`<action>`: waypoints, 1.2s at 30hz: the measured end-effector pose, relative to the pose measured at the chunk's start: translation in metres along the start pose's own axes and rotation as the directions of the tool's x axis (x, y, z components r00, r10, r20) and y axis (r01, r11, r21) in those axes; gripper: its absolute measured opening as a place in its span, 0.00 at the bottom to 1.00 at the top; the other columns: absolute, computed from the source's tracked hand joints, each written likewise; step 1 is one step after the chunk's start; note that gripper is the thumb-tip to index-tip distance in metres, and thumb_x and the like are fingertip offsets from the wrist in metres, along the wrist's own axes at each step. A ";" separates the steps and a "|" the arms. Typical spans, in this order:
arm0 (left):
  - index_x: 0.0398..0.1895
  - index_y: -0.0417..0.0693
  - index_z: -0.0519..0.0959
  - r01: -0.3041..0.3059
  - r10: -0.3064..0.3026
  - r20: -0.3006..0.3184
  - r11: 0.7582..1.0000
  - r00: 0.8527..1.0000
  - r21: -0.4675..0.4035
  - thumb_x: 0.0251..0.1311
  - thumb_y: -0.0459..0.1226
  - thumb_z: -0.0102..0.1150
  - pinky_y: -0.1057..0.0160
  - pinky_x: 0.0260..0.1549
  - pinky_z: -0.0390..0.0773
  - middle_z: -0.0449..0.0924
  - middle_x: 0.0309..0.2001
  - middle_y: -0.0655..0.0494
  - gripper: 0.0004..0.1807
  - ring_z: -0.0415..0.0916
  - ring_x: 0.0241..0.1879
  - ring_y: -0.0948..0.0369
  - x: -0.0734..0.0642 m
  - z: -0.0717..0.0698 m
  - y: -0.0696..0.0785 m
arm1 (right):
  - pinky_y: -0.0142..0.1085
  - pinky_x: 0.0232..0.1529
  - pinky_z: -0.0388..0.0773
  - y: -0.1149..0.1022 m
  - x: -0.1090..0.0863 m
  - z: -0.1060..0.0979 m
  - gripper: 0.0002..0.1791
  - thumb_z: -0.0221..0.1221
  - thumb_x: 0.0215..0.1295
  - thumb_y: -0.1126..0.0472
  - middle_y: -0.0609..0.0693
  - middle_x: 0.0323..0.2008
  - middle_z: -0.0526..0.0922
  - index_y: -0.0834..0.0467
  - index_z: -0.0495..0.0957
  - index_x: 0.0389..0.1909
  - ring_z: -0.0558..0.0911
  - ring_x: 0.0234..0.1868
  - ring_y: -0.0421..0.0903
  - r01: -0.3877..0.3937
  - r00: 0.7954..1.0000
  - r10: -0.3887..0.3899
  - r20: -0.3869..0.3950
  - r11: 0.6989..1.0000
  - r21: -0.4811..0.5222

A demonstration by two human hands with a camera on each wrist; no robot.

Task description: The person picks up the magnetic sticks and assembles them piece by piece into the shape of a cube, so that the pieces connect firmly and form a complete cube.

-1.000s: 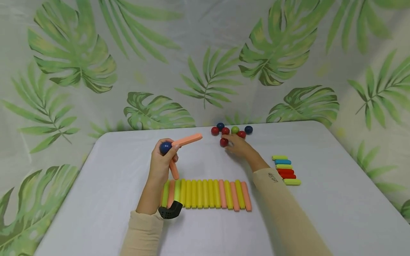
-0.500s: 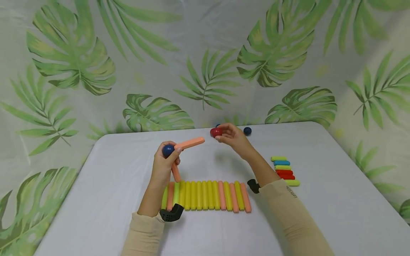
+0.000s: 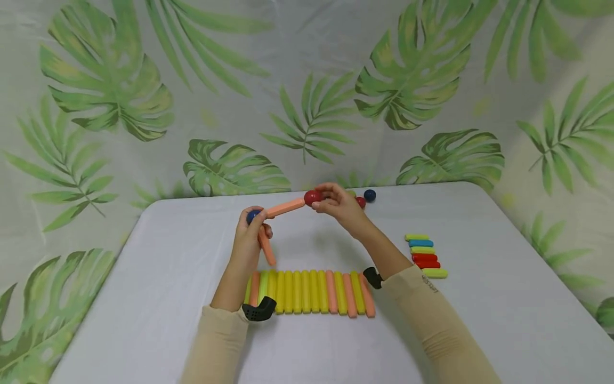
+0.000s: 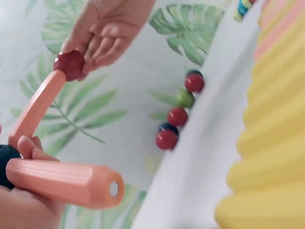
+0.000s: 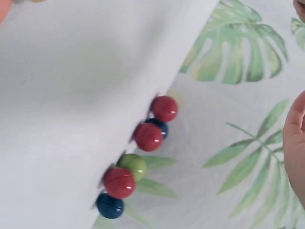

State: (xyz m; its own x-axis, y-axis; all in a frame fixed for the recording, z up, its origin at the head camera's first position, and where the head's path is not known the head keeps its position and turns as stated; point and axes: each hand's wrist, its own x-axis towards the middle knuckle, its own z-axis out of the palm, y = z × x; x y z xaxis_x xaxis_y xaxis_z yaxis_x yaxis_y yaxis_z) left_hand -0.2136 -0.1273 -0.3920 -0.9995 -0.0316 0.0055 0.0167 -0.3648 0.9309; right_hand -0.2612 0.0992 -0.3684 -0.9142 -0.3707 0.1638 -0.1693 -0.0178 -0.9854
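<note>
My left hand (image 3: pixel 245 242) grips a dark blue ball (image 3: pixel 252 216) with two salmon-orange sticks joined to it. One stick (image 3: pixel 286 207) points right and away; the other stick (image 3: pixel 267 248) slants down toward the table. In the left wrist view, a silvery disc (image 4: pixel 114 189) shows in the lower stick's free end. My right hand (image 3: pixel 346 213) pinches a red ball (image 3: pixel 312 198) between thumb and fingers, and the ball touches the far end of the upper stick. Both hands are above the table. The right wrist view shows only part of a hand (image 5: pixel 296 148) at its edge.
A side-by-side row of yellow, orange and green sticks (image 3: pixel 307 292) lies in front of the hands. Shorter coloured sticks (image 3: pixel 423 257) lie at the right. Red, green and blue balls (image 5: pixel 148 137) line the table's back edge, before a leaf-patterned cloth (image 3: pixel 230 165).
My right hand picked up a red ball from the group at the back and carried it left to the upper stick's end. My left hand stayed nearly in place, holding the same pieces.
</note>
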 end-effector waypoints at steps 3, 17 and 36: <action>0.49 0.44 0.56 0.093 -0.093 0.002 0.995 0.996 -0.044 0.65 0.42 0.46 0.67 0.27 0.69 0.62 0.42 0.48 0.17 0.64 0.24 0.61 0.022 -0.005 -0.005 | 0.42 0.49 0.71 0.013 0.011 -0.001 0.22 0.59 0.58 0.63 0.60 0.44 0.73 0.64 0.66 0.52 0.73 0.45 0.61 -0.073 0.996 0.072 -0.056 0.997 -0.014; 0.61 0.39 0.59 0.270 -0.320 -0.014 0.774 0.947 0.573 0.66 0.43 0.43 0.60 0.37 0.71 0.62 0.56 0.39 0.25 0.67 0.39 0.55 0.070 -0.024 -0.032 | 0.36 0.40 0.76 0.063 0.037 -0.003 0.17 0.58 0.57 0.69 0.61 0.40 0.75 0.69 0.70 0.48 0.78 0.38 0.51 -0.388 0.912 0.349 -0.215 0.904 -0.178; 0.49 0.46 0.76 -0.225 -0.176 0.259 0.189 0.950 0.956 0.58 0.41 0.56 0.50 0.45 0.67 0.70 0.46 0.39 0.16 0.66 0.46 0.44 0.078 -0.015 -0.035 | 0.40 0.45 0.72 0.034 -0.006 -0.029 0.25 0.58 0.59 0.61 0.62 0.49 0.70 0.63 0.65 0.57 0.74 0.45 0.54 -0.310 0.945 0.320 -0.070 0.807 -0.503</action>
State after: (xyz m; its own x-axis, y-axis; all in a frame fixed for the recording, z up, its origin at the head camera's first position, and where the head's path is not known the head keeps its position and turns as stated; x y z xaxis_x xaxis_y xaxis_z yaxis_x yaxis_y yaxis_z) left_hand -0.2921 -0.1310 -0.4298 -0.9592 0.2752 -0.0644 0.2022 0.8273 0.5241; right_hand -0.2724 0.1274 -0.4011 -0.9437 -0.2911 -0.1571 -0.0382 0.5676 -0.8224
